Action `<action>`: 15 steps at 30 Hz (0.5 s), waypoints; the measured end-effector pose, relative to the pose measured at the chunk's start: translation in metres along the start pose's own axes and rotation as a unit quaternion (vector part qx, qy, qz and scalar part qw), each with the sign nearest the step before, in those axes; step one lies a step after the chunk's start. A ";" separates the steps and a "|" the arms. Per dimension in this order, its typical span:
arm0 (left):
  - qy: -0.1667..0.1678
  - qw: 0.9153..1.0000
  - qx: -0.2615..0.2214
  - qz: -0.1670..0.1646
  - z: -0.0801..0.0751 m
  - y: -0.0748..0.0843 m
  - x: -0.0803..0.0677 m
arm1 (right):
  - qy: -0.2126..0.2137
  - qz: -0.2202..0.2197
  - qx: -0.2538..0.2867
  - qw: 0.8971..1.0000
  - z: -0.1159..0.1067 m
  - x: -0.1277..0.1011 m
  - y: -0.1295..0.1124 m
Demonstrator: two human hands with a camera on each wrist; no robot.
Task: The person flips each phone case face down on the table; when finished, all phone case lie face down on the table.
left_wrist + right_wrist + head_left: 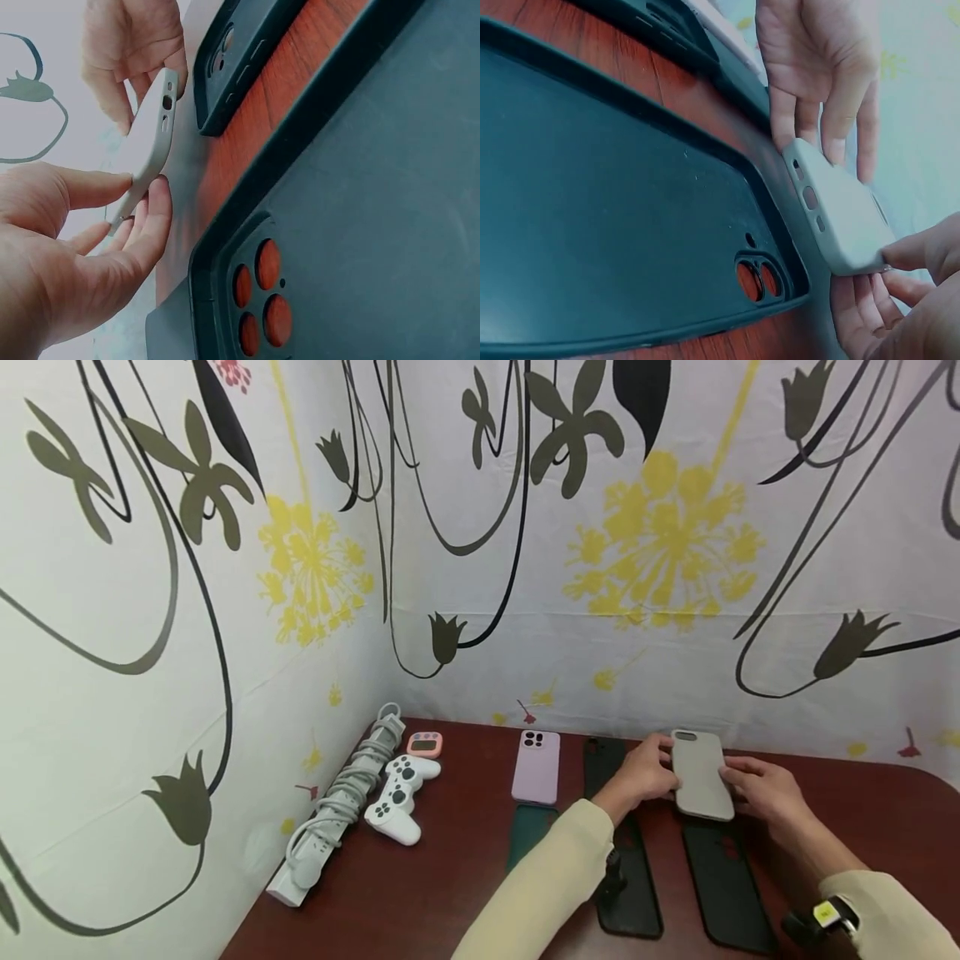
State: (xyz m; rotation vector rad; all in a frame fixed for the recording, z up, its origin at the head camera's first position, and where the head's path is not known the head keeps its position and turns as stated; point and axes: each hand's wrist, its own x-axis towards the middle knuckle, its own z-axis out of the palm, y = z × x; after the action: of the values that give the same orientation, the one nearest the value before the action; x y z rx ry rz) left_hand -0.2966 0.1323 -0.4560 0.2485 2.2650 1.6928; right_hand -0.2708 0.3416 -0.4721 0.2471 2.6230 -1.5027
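Both hands hold a pale grey phone case [702, 777] by its two long sides, near the back of the table. My left hand [643, 770] pinches the left side, thumb on the face and fingers beneath in the left wrist view. On the other side my right hand [768, 789] grips the edge between thumb and fingers. The case's bottom end, with its port cutouts, shows in both wrist views. Just in front of it lies a black phone case [731, 889], hollow side up. Another dark case [633, 885] lies partly under my left forearm.
Farther left are a lilac phone case [537, 768] and a teal case [529, 831], partly covered by the left sleeve. A white game controller [401, 797], a small pink timer [425, 744] and a cord-wrapped power strip [341, 806] lie by the left wall cloth.
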 end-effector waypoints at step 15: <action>0.042 0.998 0.025 -0.029 -0.009 -0.002 0.003 | -0.003 -0.052 -0.006 0.999 0.012 0.011 -0.001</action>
State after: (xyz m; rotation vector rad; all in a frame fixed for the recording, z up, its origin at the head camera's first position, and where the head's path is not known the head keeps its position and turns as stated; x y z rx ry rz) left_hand -0.3027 0.1248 -0.4556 0.1236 2.3532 1.6487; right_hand -0.2817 0.3319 -0.4786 0.1079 2.6788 -1.5140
